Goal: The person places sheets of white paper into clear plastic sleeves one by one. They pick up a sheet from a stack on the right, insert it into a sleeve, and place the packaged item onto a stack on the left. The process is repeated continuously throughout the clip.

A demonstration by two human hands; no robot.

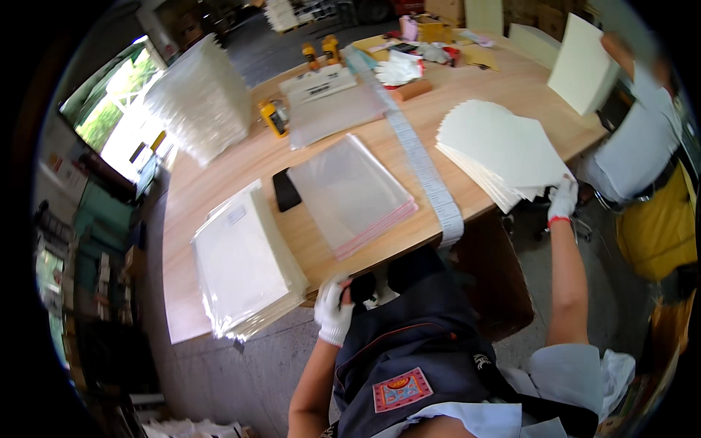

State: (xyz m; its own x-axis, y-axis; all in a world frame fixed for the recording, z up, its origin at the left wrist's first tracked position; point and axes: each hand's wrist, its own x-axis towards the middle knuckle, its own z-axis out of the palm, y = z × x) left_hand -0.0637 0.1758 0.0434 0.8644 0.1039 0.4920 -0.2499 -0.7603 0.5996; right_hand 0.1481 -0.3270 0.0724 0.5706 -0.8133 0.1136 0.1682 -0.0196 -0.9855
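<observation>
Head view: a long wooden table (241,164) runs across the frame and serves as the reference; near its middle lies a stack of clear sleeves with pink edging (352,193), with a dark phone (285,190) just beside its left edge and a long white strip of labels (423,164) running past its right edge and hanging over the table's near edge; at the table's near left corner a stack of bagged white sheets (244,263) overhangs the edge; toward the far left stands a tall fanned pile of clear bags (201,98); at the far end lie yellow tape dispensers (274,117), a white box (318,82), a spare pair of white gloves (398,71) and mixed clutter, too small to identify; another person (642,146) stands at the table's right end holding a cream board (582,66) upright; the fanned stack of cream sheets (504,150) sits at the table's near right edge, overhanging it; the right hand (562,198), gloved in white with a red cuff, touches the lower right corner of that stack, fingers curled at its edge, though whether they pinch a sheet cannot be told; the left hand (334,306), also gloved, is below the table's near edge, closed loosely against a dark object at the person's lap, which cannot be identified.
</observation>
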